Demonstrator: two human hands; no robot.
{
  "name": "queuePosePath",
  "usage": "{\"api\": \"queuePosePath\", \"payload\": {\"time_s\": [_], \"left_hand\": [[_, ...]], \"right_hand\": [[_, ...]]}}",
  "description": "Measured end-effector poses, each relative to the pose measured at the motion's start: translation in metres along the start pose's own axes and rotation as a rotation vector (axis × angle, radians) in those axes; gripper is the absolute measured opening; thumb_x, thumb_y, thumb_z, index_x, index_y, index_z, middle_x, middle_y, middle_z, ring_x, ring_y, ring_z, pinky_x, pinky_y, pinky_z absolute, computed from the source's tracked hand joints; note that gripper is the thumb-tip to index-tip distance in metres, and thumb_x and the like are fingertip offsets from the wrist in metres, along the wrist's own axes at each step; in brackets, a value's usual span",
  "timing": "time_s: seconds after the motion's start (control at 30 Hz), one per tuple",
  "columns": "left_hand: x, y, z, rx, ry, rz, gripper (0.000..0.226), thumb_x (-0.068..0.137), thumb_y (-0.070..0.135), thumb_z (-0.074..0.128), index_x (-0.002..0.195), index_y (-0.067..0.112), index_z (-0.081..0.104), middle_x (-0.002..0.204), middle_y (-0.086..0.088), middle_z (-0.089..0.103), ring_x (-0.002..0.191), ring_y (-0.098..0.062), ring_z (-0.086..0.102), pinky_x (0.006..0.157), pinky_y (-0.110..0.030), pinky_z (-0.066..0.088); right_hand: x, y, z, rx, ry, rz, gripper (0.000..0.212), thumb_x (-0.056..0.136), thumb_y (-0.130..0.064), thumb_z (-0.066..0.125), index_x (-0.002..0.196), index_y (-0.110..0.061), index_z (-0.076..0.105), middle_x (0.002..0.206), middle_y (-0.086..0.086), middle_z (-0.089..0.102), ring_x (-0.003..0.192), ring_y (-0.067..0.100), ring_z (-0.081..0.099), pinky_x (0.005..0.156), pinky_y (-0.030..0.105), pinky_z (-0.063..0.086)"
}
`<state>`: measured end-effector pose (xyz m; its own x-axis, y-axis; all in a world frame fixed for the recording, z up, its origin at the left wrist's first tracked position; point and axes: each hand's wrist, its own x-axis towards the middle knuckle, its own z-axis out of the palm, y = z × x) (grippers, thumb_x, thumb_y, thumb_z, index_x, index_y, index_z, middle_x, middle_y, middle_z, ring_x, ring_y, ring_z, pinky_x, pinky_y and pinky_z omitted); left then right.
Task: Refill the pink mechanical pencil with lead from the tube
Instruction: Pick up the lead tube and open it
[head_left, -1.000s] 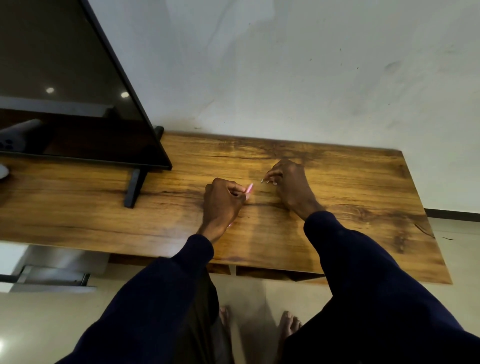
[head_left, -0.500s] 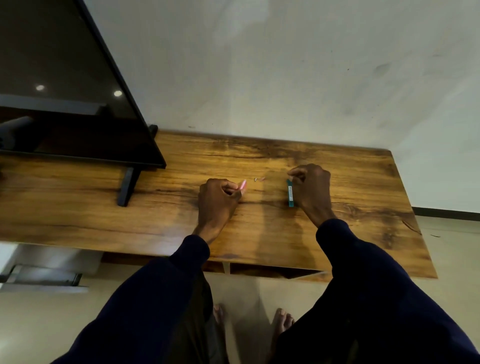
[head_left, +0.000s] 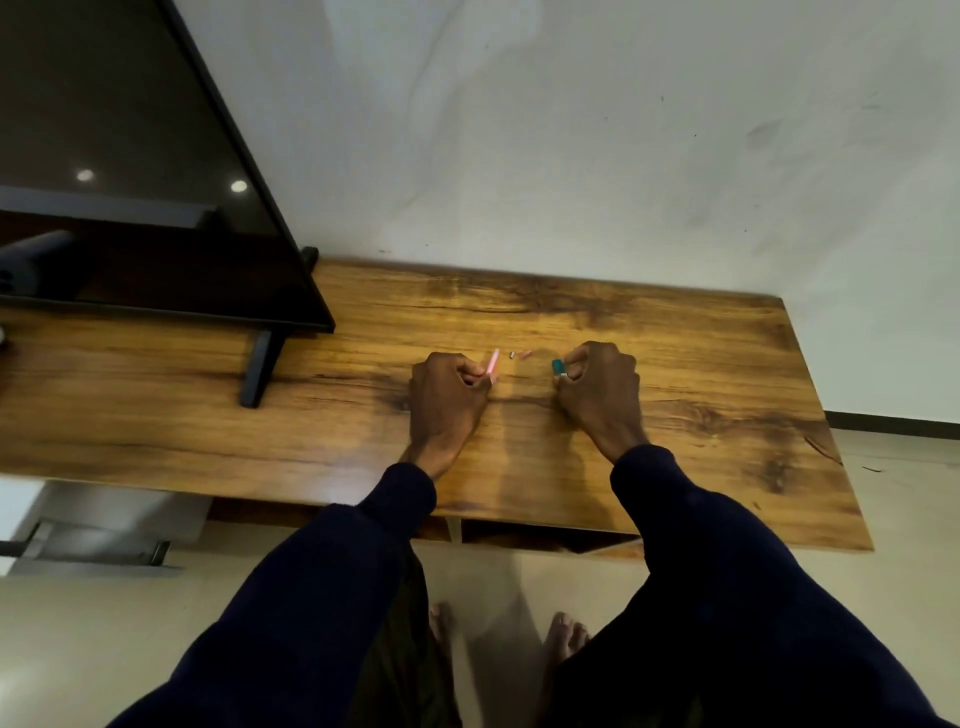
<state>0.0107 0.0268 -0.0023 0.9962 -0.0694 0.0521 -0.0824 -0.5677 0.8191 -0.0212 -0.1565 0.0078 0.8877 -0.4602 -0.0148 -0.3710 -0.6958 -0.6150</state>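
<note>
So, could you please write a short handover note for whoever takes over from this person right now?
Left hand grips the pink mechanical pencil, one end poking out towards the wall.
Right hand grips the teal lead tube.
Between the hands, on the wooden table, lie a small metallic piece and a small pinkish piece, probably the pencil's end parts; too small to be sure.
Done: pencil and tube both in hand, pencil apparently opened.
Left: get a lead out of the tube, feed it into the pencil, refit the pieces.
</note>
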Motion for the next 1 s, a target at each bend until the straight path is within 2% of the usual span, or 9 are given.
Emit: {"api": "queuePosePath", "payload": {"time_s": [0.2,0.33,0.4,0.5,0.57,0.63,0.77,0.9,1.0], "left_hand": [[-0.001,-0.002,-0.001,0.022,0.006,0.007,0.014,0.085,0.021,0.085,0.092,0.01,0.081,0.083,-0.002,0.079,0.072,-0.006,0.072,0.071,-0.027,0.064],[-0.004,0.0,-0.002,0.01,0.016,-0.01,0.017,0.085,0.021,0.085,0.096,0.01,0.078,0.085,-0.001,0.078,0.073,-0.004,0.07,0.069,-0.021,0.06],[-0.006,0.002,-0.002,-0.004,0.043,-0.012,0.018,0.084,0.026,0.085,0.095,0.013,0.077,0.084,0.004,0.075,0.074,-0.001,0.069,0.067,-0.015,0.055],[-0.012,0.01,-0.002,-0.046,0.078,0.013,0.017,0.085,0.032,0.085,0.091,0.019,0.075,0.079,0.013,0.069,0.073,0.005,0.065,0.064,-0.009,0.049],[-0.016,0.015,-0.003,-0.086,0.047,0.036,0.013,0.085,0.027,0.085,0.093,0.021,0.076,0.079,0.018,0.067,0.076,0.006,0.065,0.066,-0.013,0.052],[-0.021,0.019,-0.002,-0.096,-0.02,0.051,0.014,0.085,0.022,0.084,0.097,0.021,0.076,0.082,0.02,0.065,0.078,0.007,0.065,0.068,-0.011,0.052],[-0.026,0.015,0.004,-0.04,-0.093,0.051,0.023,0.082,0.015,0.085,0.103,0.016,0.075,0.093,0.009,0.072,0.083,0.002,0.067,0.067,-0.005,0.051],[-0.028,0.01,0.008,-0.014,-0.108,0.022,0.026,0.079,0.012,0.087,0.102,0.017,0.075,0.094,0.004,0.073,0.084,-0.002,0.068,0.073,-0.018,0.058],[-0.026,0.01,0.007,-0.017,-0.111,0.001,0.026,0.08,0.009,0.087,0.098,0.02,0.073,0.09,0.005,0.073,0.081,-0.001,0.068,0.072,-0.022,0.06]], "right_hand": [[-0.008,-0.006,-0.001,0.147,-0.024,0.085,0.03,0.084,-0.007,0.074,0.114,-0.004,0.075,0.102,0.007,0.077,0.09,0.016,0.072,0.082,0.031,0.062],[-0.012,-0.01,-0.003,0.239,0.007,0.077,0.022,0.083,-0.007,0.075,0.105,-0.005,0.077,0.091,0.002,0.075,0.074,0.002,0.065,0.061,0.005,0.049],[-0.013,-0.012,-0.006,0.279,0.006,0.072,0.019,0.082,-0.006,0.077,0.101,-0.007,0.076,0.089,0.001,0.073,0.073,0.0,0.063,0.064,0.008,0.053],[-0.014,-0.015,-0.011,0.367,-0.011,0.07,0.019,0.082,-0.006,0.08,0.098,-0.013,0.073,0.089,0.002,0.075,0.076,0.008,0.069,0.073,0.027,0.062],[-0.015,-0.016,-0.016,0.438,-0.033,0.046,0.023,0.082,-0.008,0.082,0.1,-0.018,0.072,0.086,0.003,0.075,0.077,0.013,0.072,0.069,0.029,0.061],[-0.016,-0.016,-0.022,0.486,-0.037,0.008,0.026,0.083,-0.011,0.083,0.106,-0.019,0.073,0.085,0.006,0.076,0.078,0.018,0.073,0.07,0.031,0.061],[-0.015,-0.013,-0.028,0.472,-0.026,-0.012,0.025,0.083,-0.011,0.084,0.105,-0.019,0.074,0.082,0.005,0.077,0.078,0.018,0.075,0.076,0.038,0.063],[-0.015,-0.008,-0.029,0.445,-0.036,0.015,0.027,0.084,-0.011,0.083,0.108,-0.016,0.074,0.081,0.005,0.077,0.076,0.017,0.075,0.078,0.042,0.064],[-0.014,-0.007,-0.029,0.425,-0.04,0.018,0.028,0.084,-0.011,0.083,0.109,-0.015,0.074,0.081,0.005,0.077,0.077,0.016,0.075,0.078,0.041,0.064]]}}
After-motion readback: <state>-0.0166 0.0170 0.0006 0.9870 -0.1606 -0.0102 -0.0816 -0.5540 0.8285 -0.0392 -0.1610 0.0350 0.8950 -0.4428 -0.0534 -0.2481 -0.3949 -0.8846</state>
